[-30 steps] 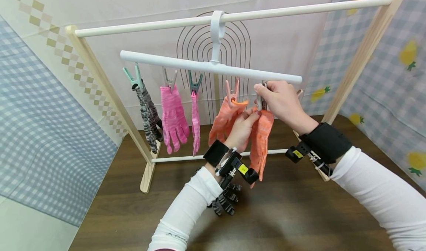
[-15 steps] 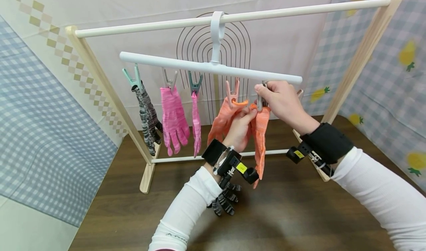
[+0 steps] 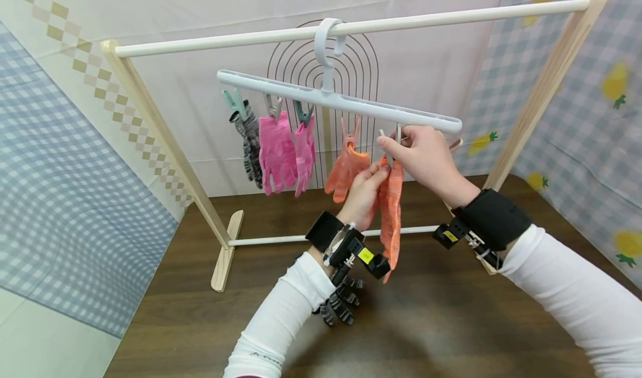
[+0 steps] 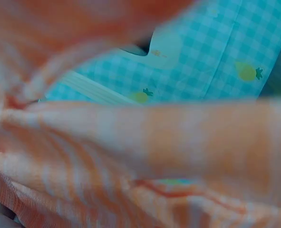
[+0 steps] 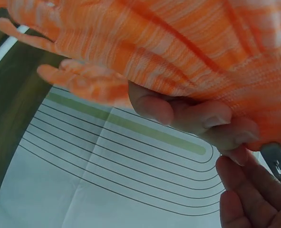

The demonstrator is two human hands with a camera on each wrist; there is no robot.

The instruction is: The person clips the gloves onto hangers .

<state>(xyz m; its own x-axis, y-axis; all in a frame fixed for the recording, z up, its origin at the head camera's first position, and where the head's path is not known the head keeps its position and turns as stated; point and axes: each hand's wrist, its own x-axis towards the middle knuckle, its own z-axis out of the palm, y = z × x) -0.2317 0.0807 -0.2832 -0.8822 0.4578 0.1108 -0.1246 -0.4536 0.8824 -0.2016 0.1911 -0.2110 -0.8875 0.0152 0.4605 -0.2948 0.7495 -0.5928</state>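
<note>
My left hand [image 3: 362,197] pinches the cuff of an orange glove [image 3: 390,216], which hangs fingers-down. My right hand [image 3: 426,152] holds a grey clothespin [image 3: 399,134] at that cuff, just below the right part of the white hanger [image 3: 391,111]. In the right wrist view, the left fingers [image 5: 195,116] lie under the striped cuff, beside the clothespin's end [image 5: 276,161]. Close orange fabric [image 4: 207,137] fills much of the left wrist view, blurred. A second orange glove [image 3: 346,171] hangs just left, from a peach clothespin [image 3: 350,135]. How the grey clothespin's jaws meet the cuff is hidden.
Two pink gloves [image 3: 277,155] and a grey-black glove [image 3: 251,149] hang from clothespins on the hanger's left half. The hanger hooks over a wooden-legged rack's white rail [image 3: 441,18]. Another grey-black glove [image 3: 338,305] lies on the brown table [image 3: 431,322], partly behind the left forearm.
The hanger has swivelled, its left end shifting right, and the gloves hanging there have swung right and up. The held orange glove has turned more edge-on. Both hands stay nearly in place.
</note>
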